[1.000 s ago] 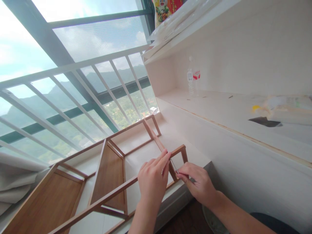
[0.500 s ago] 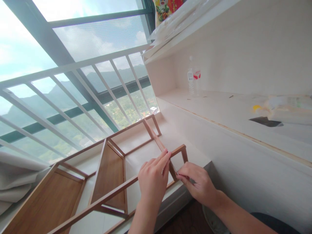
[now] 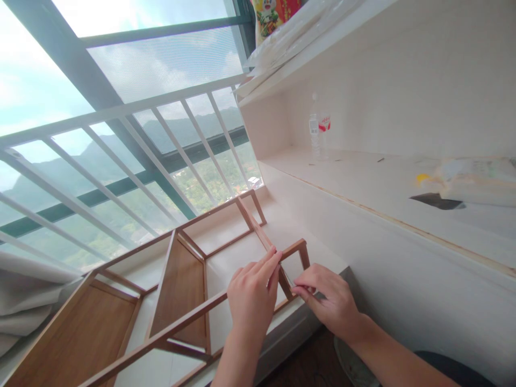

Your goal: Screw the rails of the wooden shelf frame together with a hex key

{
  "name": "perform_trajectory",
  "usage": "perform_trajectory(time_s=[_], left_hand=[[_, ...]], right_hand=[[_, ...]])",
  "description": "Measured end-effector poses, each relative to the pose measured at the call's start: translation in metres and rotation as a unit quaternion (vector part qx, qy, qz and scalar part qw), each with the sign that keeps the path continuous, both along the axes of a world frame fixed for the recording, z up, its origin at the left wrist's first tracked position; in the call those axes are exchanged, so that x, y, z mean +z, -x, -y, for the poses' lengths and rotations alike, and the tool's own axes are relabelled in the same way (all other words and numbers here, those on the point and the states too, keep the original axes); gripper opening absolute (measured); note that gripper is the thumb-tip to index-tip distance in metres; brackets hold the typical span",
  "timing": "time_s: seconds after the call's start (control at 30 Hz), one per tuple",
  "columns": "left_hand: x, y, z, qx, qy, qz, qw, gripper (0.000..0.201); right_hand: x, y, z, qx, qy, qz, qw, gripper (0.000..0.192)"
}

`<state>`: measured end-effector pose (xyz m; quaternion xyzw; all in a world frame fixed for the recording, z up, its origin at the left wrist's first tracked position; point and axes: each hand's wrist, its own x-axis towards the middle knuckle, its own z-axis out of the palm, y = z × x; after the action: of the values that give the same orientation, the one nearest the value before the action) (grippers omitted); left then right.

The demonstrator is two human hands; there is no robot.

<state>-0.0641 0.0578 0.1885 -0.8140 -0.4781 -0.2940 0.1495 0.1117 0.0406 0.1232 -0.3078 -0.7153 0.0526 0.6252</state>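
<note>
A brown wooden shelf rack (image 3: 193, 317) lies on its side along the white window ledge. My left hand (image 3: 253, 295) is closed around its near rail, close to the joint with a crossbar (image 3: 258, 228); the fingertips touch the joint. Just right of that, my right hand (image 3: 326, 298) is closed in a pinch beside the rack's end frame (image 3: 295, 248). Between thumb and forefinger it holds a thin metal tool, mostly hidden, whose exact kind I cannot make out.
White railing bars (image 3: 161, 115) and a window stand behind the rack. At the right, a white shelf (image 3: 363, 180) holds a clear plastic bottle (image 3: 315, 134) and a plastic packet (image 3: 475, 174). A grey curtain (image 3: 32, 301) hangs at the left.
My right hand has turned slightly at the fingertips, and the metal tool shows less. My left hand and the rack stay in place.
</note>
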Motion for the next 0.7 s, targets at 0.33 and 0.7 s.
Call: perform_trajectory(time_s=[0.33,0.7], left_hand=[[0.0019,-0.0011,0.0007,-0.001,0.0,0.002,1.0,0.028],[0.001,-0.0006,0.0004,-0.006,-0.001,0.004,1.0,0.028]], right_hand=[[0.0022,0.0011,0.0018,0.012,0.029,-0.028,0.999,0.013],[-0.003,0.0016,0.0009,0.037,0.093,-0.023,0.995,0.02]])
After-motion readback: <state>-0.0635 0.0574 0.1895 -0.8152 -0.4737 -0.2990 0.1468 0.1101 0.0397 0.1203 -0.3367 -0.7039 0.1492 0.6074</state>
